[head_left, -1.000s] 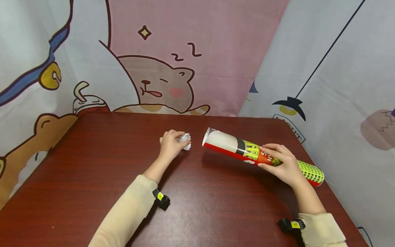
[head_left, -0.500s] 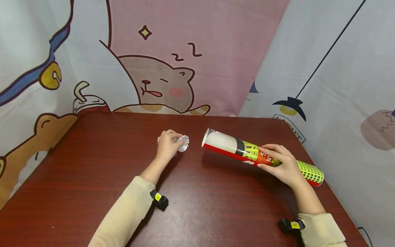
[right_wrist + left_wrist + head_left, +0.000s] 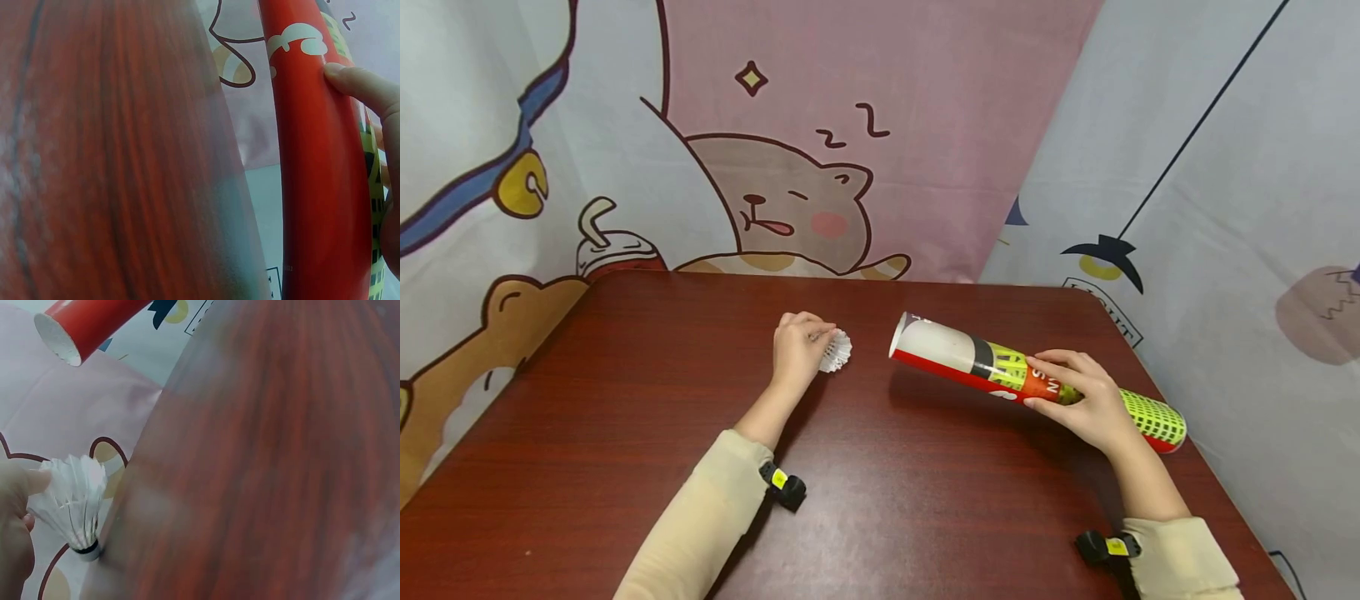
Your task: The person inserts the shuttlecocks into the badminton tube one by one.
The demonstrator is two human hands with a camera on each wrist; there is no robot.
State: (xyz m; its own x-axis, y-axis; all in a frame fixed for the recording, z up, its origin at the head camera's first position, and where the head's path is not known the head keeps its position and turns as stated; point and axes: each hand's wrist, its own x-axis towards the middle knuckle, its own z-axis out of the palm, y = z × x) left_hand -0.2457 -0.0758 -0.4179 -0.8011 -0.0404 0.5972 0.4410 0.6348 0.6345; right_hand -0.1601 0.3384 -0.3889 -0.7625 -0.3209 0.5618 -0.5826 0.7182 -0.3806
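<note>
My left hand (image 3: 797, 352) pinches a white feather shuttlecock (image 3: 836, 351) by its skirt, left of the tube's mouth. In the left wrist view the shuttlecock (image 3: 72, 500) has its feathers up and its dark-banded cork base low, close to the table edge in that view. My right hand (image 3: 1093, 400) grips a long shuttlecock tube (image 3: 936, 343) around its middle. The tube is red, white and yellow-green, tilted, with its round white-rimmed end toward the left hand. In the right wrist view the thumb (image 3: 359, 84) lies along the tube's red side (image 3: 322, 162).
A dark red-brown wooden table (image 3: 865, 500) lies under both hands. Behind it hangs a cloth (image 3: 955, 150) printed with cartoon animals. A thin dark cable (image 3: 1288, 571) shows beyond the table's right edge.
The left hand has drawn a little to the left with the shuttlecock, away from the tube, and the skirt now faces more toward the camera. The right hand and tube have barely moved.
</note>
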